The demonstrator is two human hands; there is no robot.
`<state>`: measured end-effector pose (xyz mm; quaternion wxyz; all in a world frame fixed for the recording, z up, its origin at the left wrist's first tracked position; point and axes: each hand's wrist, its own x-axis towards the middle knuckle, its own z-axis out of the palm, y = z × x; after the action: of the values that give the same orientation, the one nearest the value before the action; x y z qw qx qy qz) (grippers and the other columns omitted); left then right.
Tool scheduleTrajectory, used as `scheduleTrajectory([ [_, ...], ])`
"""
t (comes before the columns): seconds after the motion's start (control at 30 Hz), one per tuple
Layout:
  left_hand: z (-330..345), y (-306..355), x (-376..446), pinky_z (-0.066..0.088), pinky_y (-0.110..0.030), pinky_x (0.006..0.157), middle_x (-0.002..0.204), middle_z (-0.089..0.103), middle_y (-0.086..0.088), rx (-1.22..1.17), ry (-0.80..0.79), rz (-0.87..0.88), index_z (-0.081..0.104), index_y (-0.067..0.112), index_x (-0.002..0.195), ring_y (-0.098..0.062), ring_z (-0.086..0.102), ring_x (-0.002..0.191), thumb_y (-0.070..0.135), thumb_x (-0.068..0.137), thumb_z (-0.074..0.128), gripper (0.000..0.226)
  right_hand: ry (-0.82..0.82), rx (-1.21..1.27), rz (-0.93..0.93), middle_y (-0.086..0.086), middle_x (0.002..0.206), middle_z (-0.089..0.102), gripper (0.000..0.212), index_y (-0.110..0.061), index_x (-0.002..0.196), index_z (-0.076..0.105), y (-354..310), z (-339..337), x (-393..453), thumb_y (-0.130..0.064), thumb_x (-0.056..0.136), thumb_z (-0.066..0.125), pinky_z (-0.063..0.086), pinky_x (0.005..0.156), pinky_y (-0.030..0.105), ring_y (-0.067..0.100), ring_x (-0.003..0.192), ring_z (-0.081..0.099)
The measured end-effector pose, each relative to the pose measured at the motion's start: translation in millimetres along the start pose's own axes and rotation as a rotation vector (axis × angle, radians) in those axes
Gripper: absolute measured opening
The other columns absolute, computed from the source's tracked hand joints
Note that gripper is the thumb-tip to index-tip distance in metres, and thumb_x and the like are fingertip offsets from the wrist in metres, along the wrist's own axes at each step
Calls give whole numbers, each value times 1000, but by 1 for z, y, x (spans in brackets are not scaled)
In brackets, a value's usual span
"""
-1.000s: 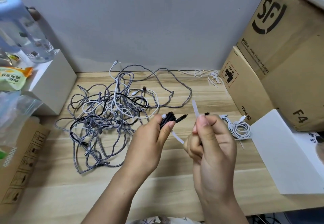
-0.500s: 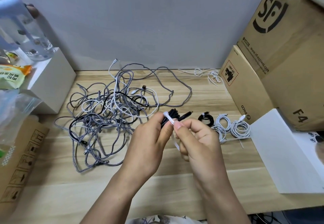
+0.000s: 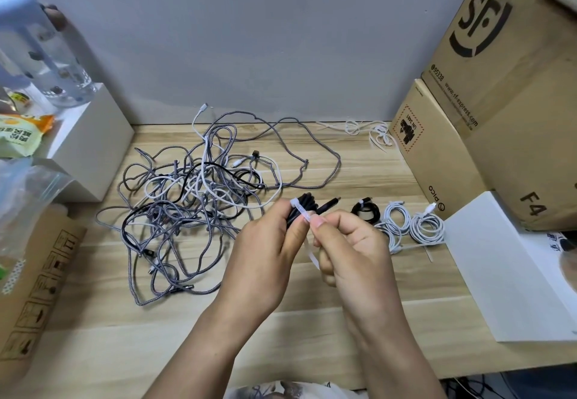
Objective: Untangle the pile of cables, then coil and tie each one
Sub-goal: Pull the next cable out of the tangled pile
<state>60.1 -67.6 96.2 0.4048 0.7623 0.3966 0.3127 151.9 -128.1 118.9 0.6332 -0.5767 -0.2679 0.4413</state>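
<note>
On the wooden desk (image 3: pixel 103 320), a large tangle of cables (image 3: pixel 193 208) in grey, white and black is still lying at left, loose ends trailing toward the wall. Just right of it, above the desk's middle, a person's left hand (image 3: pixel 265 258) is gripping a coiled black cable (image 3: pixel 304 208), fingers curled round the bundle. Its long axis is running from lower left to upper right, with a black plug end pointing up and right, away from the person. The right hand (image 3: pixel 349 242) is pinching a white tie (image 3: pixel 301 216) between thumb and forefinger right against the coil. A second ago that hand was holding the tie apart from the bundle, the strip sticking up; it is now touching the left hand's fingertips, the tie is lying across the coil, and its tail is hanging down between the two hands. By the look of it, the tie is being wrapped or cinched, so this cable is close to finished. Farther right, one small black coil (image 3: pixel 365 211) and two white coils (image 3: pixel 412 225) are resting on the desk, apparently already tied, near a white box (image 3: pixel 512 273) and stacked cardboard boxes (image 3: pixel 487 111). Spare white ties (image 3: pixel 371 131) are lying by the wall. With the tangle this big, most of the job is still waiting.
</note>
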Motion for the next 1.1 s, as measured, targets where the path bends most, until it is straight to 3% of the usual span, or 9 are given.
scheduleTrajectory([
  [0.13,1,1,-1,30,-37,52,52,40,1,60,9,16,37,30,69,-23,37,57,56,90,38,34,40,43,40,-11,38,31,38,-13,55,47,-3,1,-1,-3,91,52,18,35,12,1,34,20],
  [0.4,2,2,-1,17,-35,53,53,35,6,217,1,22,25,33,68,-18,31,52,36,93,45,32,24,57,125,-12,35,29,37,-12,57,41,-2,2,3,-3,93,48,15,34,12,1,31,17],
  [0.67,-1,-6,2,27,-36,55,57,35,10,315,-34,90,26,31,75,-26,34,63,41,92,42,25,39,101,113,-8,35,27,33,-11,61,44,10,0,5,-11,94,50,20,38,20,4,29,19],
  [0.77,1,-5,1,34,-39,56,59,36,9,287,-33,97,26,33,74,-31,41,65,43,91,40,24,52,133,87,-10,36,27,32,-11,63,45,11,3,4,-10,94,49,14,41,24,4,31,18],
  [0.9,2,-6,1,41,-42,59,70,51,1,320,-45,129,44,22,87,-36,52,75,44,91,38,24,64,135,63,-9,37,26,31,-10,63,46,11,2,4,-12,94,50,12,45,28,5,33,17],
  [1.0,2,-10,2,42,-39,55,75,57,-7,452,-107,243,47,18,92,-36,57,73,52,89,29,39,75,88,61,-7,36,27,30,-9,64,45,13,-7,8,-13,92,53,18,39,21,5,30,20],
  [1.1,-1,-11,4,35,-34,55,81,58,-6,570,-206,318,49,17,97,-33,58,78,53,92,28,42,78,-167,-34,-6,38,40,30,-10,60,51,17,-20,15,-14,88,61,32,41,19,8,35,34],
])
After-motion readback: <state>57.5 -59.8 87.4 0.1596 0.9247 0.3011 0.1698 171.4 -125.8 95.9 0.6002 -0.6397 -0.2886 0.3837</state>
